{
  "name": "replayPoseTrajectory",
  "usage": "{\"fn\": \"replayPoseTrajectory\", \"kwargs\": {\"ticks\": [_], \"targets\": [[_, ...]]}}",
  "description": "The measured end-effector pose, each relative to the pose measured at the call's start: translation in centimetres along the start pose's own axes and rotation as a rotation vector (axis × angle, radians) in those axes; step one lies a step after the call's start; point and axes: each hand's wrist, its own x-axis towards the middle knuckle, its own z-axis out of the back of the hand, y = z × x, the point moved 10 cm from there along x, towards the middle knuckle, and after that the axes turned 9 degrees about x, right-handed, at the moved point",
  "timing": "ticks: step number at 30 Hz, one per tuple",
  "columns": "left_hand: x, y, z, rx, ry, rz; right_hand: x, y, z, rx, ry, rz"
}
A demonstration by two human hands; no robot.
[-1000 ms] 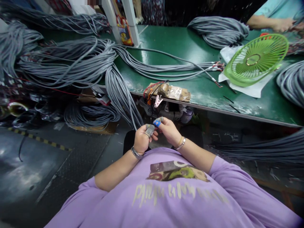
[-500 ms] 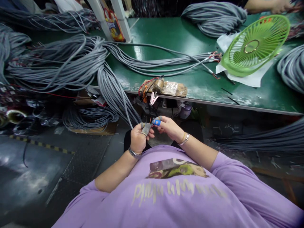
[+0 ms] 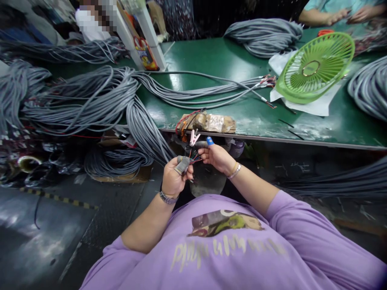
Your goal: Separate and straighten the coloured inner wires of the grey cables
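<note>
My left hand [image 3: 175, 174], with grey tape or finger covers on thumb and forefinger, is closed around the end of a grey cable. Thin coloured wires [image 3: 196, 157] fan out from that grip toward the right. My right hand [image 3: 218, 158] is just right of the wires, its blue-covered thumb raised and its forefinger stretched out. Its lower fingers curl beside the wire tips; whether they touch them I cannot tell. Just beyond the hands, a pink clip [image 3: 194, 138] hangs at the bench edge from a wooden block [image 3: 220, 122] with red and black leads.
A thick bundle of grey cables [image 3: 148, 125] drapes off the green bench [image 3: 193, 48] to my left. A green fan [image 3: 316, 68] stands on white paper at the right. Coiled cables [image 3: 263, 36] lie at the back. Another person's hands [image 3: 350, 16] work at the far right.
My right thumb has lifted and the forefinger has opened away from it. The hands have drawn slightly apart, showing the fanned wires. The view has tilted up a little.
</note>
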Motion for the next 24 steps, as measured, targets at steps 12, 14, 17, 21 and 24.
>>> {"fn": "replayPoseTrajectory", "kwargs": {"ticks": [12, 14, 17, 21, 24], "targets": [[2.0, 0.5, -1.9, -0.063, 0.060, 0.059, 2.1, 2.8, -1.6, -0.065, -0.020, 0.360], [2.1, 0.6, -1.9, -0.073, 0.063, 0.072, 2.6, 1.8, -2.6, -0.010, 0.066, 0.258], [2.0, 0.8, -2.0, -0.083, 0.065, 0.085, 3.0, 1.2, -3.8, 0.126, 0.150, 0.161], [2.0, 1.1, -2.0, -0.088, 0.072, 0.093, 3.4, 1.3, -3.8, 0.259, 0.114, 0.156], [2.1, 1.5, -1.9, -0.090, 0.075, 0.101, 3.5, 1.1, -3.4, 0.281, 0.058, 0.153]]}}
